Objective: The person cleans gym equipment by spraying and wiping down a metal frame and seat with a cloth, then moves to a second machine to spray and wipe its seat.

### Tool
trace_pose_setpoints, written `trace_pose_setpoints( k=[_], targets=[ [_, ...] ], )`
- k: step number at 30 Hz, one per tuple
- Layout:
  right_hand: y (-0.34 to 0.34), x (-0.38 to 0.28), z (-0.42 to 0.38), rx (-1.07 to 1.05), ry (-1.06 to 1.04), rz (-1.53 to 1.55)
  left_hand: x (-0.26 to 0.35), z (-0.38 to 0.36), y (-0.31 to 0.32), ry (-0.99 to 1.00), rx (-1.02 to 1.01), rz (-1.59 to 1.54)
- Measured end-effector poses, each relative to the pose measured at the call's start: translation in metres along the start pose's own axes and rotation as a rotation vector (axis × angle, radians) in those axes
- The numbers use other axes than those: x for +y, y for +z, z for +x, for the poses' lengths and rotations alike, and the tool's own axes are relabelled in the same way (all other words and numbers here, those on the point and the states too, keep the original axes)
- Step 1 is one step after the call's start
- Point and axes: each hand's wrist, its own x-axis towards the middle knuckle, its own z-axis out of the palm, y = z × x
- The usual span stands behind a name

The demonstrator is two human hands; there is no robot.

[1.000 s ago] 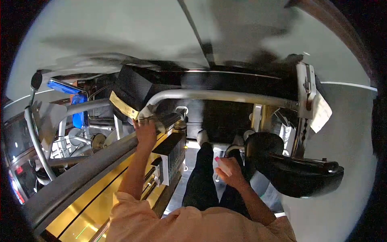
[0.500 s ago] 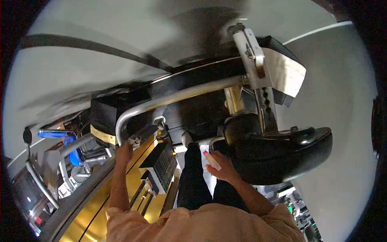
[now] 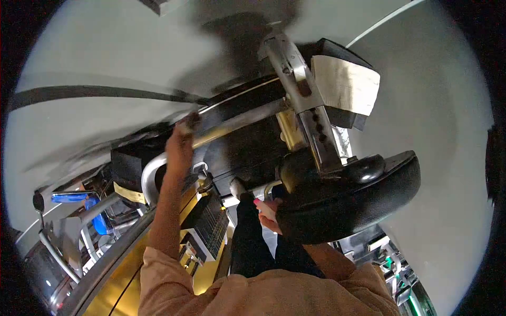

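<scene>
My left hand (image 3: 181,143) reaches forward over the curved metal tube (image 3: 232,126) of a gym machine, its fingers closed on a crumpled greyish cloth (image 3: 185,128), blurred by motion. Lower and to the right, my right hand (image 3: 271,224) grips a pale bottle (image 3: 267,211) with a pink top. The black padded seat (image 3: 350,203) partly covers that hand. Above the seat rises a metal post (image 3: 308,108) with a row of adjustment holes.
A weight stack (image 3: 208,226) stands beside a yellow panel (image 3: 124,279) at lower left. Further left are blue-padded machine parts (image 3: 97,216). A black pad with a whitish cover (image 3: 345,84) sits behind the post. My feet are on the floor between the machine's parts.
My left hand has moved forward and up with the cloth, from the near bend of the tube to beyond it. My right hand has shifted slightly left, now partly behind the seat.
</scene>
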Motion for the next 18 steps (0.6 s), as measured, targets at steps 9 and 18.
trace_pose_setpoints(
  k=[9,18],
  targets=[
    [-0.017,0.018,-0.036,0.060,0.009,-0.150,0.082,0.060,0.174,-0.048,-0.051,-0.518],
    [-0.017,0.047,-0.053,0.098,-0.020,-0.289,0.094,0.052,0.192,-0.712,-0.332,-1.496]
  ],
)
